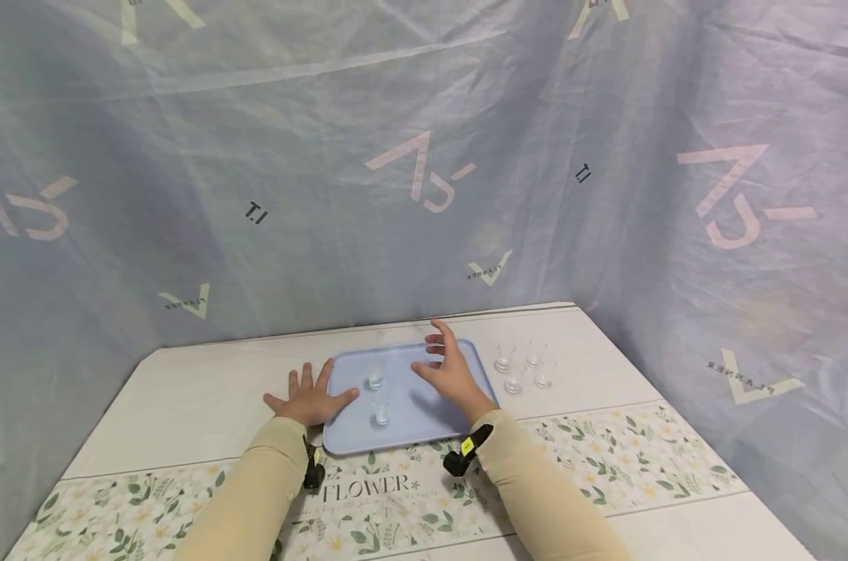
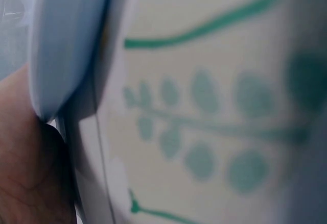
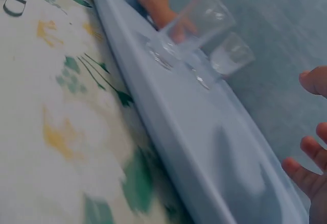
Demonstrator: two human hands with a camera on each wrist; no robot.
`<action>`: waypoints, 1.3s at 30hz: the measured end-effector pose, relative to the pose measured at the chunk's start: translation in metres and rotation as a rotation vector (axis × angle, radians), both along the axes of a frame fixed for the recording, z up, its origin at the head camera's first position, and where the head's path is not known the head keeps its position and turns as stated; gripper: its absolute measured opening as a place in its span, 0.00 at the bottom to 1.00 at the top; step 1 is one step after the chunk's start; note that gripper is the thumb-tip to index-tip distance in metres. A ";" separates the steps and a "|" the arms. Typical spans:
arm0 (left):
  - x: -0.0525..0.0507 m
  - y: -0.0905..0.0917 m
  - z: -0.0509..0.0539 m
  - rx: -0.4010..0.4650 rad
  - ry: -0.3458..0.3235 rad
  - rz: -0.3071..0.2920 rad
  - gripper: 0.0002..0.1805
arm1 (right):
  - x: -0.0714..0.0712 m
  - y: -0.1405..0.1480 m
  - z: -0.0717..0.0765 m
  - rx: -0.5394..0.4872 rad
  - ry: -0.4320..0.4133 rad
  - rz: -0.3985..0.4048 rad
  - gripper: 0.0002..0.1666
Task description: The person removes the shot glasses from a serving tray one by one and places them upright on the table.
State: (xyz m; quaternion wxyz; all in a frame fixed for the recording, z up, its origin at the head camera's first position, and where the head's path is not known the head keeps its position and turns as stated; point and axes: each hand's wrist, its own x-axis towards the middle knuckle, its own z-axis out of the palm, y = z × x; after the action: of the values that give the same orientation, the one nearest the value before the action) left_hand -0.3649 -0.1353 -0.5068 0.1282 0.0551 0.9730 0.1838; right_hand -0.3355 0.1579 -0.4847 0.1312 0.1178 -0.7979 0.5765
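Note:
A light blue tray lies on the table with two small clear glasses on its left half, one behind the other. My left hand rests at the tray's left edge, fingers spread, thumb over the rim. Above the right part of the tray is my right hand, fingers apart and loosely bent, holding nothing. In the right wrist view both glasses stand on the tray, with the left hand behind them. The left wrist view shows the tray's edge close up.
Several clear glasses stand in a group on the table just right of the tray. A floral band with lettering crosses the white tablecloth in front. A grey-blue printed curtain hangs behind and at both sides.

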 end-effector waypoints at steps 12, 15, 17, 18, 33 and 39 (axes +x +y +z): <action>0.009 0.003 0.009 0.001 0.024 0.018 0.62 | -0.009 -0.045 -0.012 -0.005 -0.064 0.119 0.54; 0.015 0.005 0.017 0.000 0.012 0.017 0.60 | -0.011 -0.055 -0.015 -0.004 -0.053 0.129 0.54; 0.018 0.006 0.022 -0.001 0.007 0.015 0.58 | -0.012 -0.060 -0.017 0.001 -0.053 0.133 0.54; 0.020 0.007 0.024 -0.003 0.007 0.015 0.58 | -0.013 -0.063 -0.017 0.004 -0.053 0.135 0.54; 0.020 0.008 0.024 -0.021 0.017 0.020 0.56 | -0.015 -0.070 -0.017 0.019 -0.031 0.120 0.50; 0.021 0.008 0.022 -0.027 0.020 0.023 0.56 | -0.015 -0.070 -0.017 0.029 -0.031 0.117 0.48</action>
State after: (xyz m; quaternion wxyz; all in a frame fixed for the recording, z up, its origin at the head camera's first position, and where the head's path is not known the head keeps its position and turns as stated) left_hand -0.3444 -0.1271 -0.4848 0.1171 0.0439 0.9772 0.1717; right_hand -0.3501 0.0883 -0.5016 0.0834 0.1569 -0.7998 0.5734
